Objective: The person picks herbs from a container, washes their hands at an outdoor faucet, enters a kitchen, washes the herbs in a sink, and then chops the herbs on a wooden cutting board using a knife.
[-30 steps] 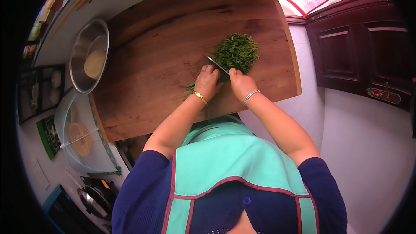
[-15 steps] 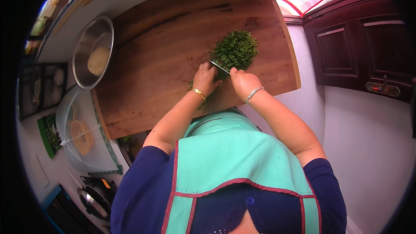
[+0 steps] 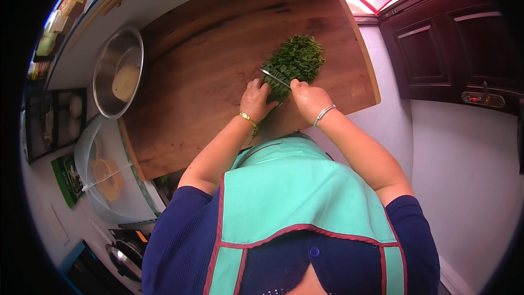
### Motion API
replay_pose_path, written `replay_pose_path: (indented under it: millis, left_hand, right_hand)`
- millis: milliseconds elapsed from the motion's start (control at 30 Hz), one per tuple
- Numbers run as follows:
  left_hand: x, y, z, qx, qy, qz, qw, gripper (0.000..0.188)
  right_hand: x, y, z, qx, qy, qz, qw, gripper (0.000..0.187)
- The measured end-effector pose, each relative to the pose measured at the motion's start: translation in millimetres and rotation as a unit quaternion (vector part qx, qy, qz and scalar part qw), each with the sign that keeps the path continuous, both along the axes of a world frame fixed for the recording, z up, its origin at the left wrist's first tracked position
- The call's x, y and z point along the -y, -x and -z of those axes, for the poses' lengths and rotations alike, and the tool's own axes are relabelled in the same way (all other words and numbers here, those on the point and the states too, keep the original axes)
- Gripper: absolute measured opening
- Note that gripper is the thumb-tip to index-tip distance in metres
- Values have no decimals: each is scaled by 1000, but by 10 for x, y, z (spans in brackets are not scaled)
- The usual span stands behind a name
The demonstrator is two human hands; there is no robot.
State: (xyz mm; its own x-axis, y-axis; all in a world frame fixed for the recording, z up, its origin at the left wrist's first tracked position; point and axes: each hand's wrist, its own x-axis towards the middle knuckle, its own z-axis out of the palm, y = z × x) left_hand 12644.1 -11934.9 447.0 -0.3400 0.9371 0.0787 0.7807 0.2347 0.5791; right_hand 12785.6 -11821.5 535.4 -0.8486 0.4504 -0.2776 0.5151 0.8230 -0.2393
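My right hand (image 3: 312, 100) is wrapped round the handle of a knife (image 3: 276, 78), whose narrow-looking blade points up and left. The blade lies against the near left side of a heap of chopped green leafy stalks (image 3: 299, 57). Just left of the knife, my left hand (image 3: 255, 100) presses down with curled fingers on uncut greens; most of that bunch is hidden under the hand, with some green showing at the thumb and below the wrist. Both rest on a broad wooden board (image 3: 196, 87).
At the board's left edge stands a metal bowl (image 3: 98, 90) holding a pale lump of dough (image 3: 126, 82). Beyond it are a translucent domed food cover (image 3: 90, 158), a green packet (image 3: 66, 180) and a lidded pan (image 3: 123, 261). A dark red door (image 3: 426, 60) is at the right.
The knife and my right hand have shifted slightly, the blade tip now farther up and left of my left fingers. The whole view has tilted a little. Both holds stay the same.
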Motion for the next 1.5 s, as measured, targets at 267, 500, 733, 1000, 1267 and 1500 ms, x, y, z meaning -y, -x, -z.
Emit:
replay_pose_path:
  millis: [267,500,733,1000,1267,1500]
  left_hand:
    - [28,-46,195,10,-12,18,1000,34]
    - [152,40,45,15,-27,19,999,35]
    - [248,-2,81,4,11,13,1000,35]
    - [267,-35,144,-2,-33,-1,999,35]
    - [366,-105,87,-3,25,-48,999,31]
    - [391,-178,144,-4,1,-42,999,30]
  right_hand:
    - [177,-25,551,5,12,24,1000,17]
    - [155,-75,474,-42,19,59,997,18]
    - [285,22,113,68,43,-5,997,21]
    - [301,-48,731,-74,62,82,992,17]
    - [386,-45,162,62,44,-33,997,22]
    - [469,-65,703,-42,48,31,997,20]
